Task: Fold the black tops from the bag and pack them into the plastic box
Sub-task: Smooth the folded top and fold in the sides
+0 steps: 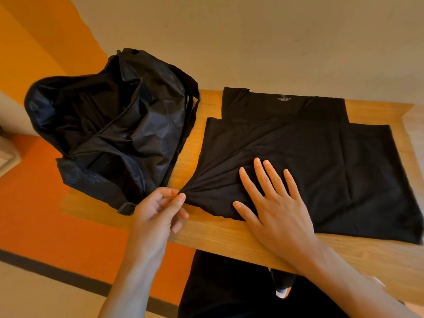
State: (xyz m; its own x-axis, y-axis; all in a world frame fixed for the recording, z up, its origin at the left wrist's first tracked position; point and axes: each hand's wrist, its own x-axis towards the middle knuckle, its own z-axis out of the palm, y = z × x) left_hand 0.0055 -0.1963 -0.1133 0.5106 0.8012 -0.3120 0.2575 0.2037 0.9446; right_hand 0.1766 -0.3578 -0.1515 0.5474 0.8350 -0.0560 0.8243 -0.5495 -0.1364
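A black top point(321, 154) lies spread on the wooden table point(220, 232), partly folded, with its collar label toward the far edge. My left hand point(158, 210) pinches the top's near left corner, and the cloth gathers in creases toward that pinch. My right hand point(273, 203) presses flat on the cloth with straight, spread fingers, just right of the pinched corner. The black bag point(114, 125) sits unzipped on the table's left end, and dark cloth shows inside it. No plastic box is in view.
The table's near edge runs under my forearms, and its left end stops just past the bag. Orange and beige floor lies to the left and below. A beige wall stands behind the table. My dark clothing shows under the table edge.
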